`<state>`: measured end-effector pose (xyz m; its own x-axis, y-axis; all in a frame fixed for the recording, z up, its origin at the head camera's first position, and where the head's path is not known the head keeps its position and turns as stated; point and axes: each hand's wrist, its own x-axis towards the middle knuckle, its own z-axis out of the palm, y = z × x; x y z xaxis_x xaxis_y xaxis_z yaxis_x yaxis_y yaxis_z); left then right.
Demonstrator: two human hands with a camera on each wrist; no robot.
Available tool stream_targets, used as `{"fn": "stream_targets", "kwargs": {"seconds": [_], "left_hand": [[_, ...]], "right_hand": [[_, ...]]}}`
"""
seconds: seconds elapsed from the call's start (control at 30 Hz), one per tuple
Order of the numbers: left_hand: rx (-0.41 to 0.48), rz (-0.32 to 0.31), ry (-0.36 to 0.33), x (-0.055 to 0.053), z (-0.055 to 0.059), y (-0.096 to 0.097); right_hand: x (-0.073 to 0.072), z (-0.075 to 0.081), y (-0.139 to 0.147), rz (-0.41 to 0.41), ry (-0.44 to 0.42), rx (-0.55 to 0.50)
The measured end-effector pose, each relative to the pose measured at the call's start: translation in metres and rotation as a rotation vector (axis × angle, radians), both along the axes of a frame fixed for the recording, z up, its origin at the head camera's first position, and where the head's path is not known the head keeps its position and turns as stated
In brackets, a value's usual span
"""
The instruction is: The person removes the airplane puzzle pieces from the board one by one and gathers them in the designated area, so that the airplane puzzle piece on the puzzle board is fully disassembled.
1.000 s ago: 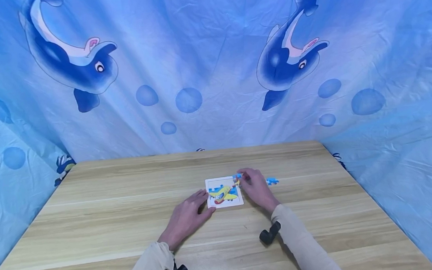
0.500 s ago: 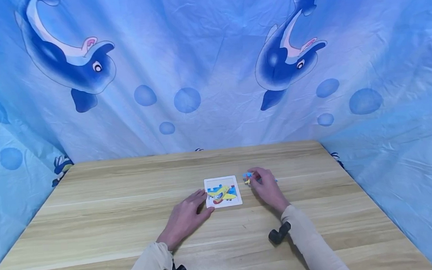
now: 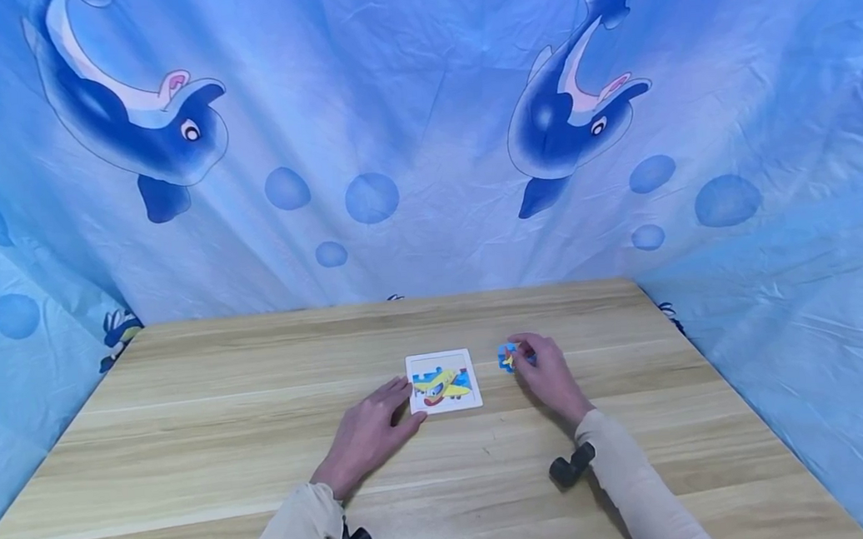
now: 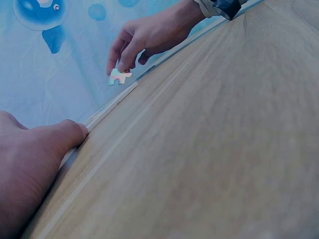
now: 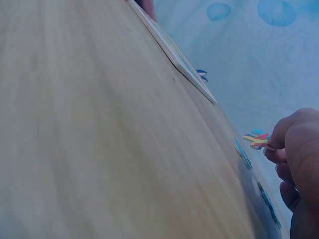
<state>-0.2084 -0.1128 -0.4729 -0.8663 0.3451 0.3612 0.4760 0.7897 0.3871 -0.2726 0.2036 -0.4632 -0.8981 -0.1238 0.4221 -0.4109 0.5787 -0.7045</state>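
Beyond the right edge of the white-framed jigsaw tray (image 3: 438, 362), the right hand (image 3: 550, 371) pinches one multicoloured jigsaw piece (image 5: 257, 140) between thumb and fingers, raised clear of the wood-grain table (image 3: 264, 456). One second ago this piece was at the tray's far right corner; it is now well to the right, above a loose blue piece (image 5: 242, 153), with a second loose piece (image 5: 269, 206) lying just beside that one. The tray lies flat near mid-table and is essentially unmoved. Its aeroplane picture (image 3: 447, 388) is part-assembled, with the far strip bare. Left hand (image 3: 368, 441): not clenched; fingers against the tray's left edge, thumb at the near left corner, apparently steadying it. Finding: the piece is withdrawn, not seated, so assembly is judged no further advanced. Whether it was tried for fit cannot be determined.
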Motion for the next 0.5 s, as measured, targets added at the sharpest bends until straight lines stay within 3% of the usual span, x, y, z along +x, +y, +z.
{"fn": "stream_targets", "kwargs": {"seconds": [0.5], "left_hand": [[0.002, -0.005, 0.01, 0.0, 0.0, -0.001]], "right_hand": [[0.005, -0.002, 0.025, -0.033, 0.02, 0.021]]}}
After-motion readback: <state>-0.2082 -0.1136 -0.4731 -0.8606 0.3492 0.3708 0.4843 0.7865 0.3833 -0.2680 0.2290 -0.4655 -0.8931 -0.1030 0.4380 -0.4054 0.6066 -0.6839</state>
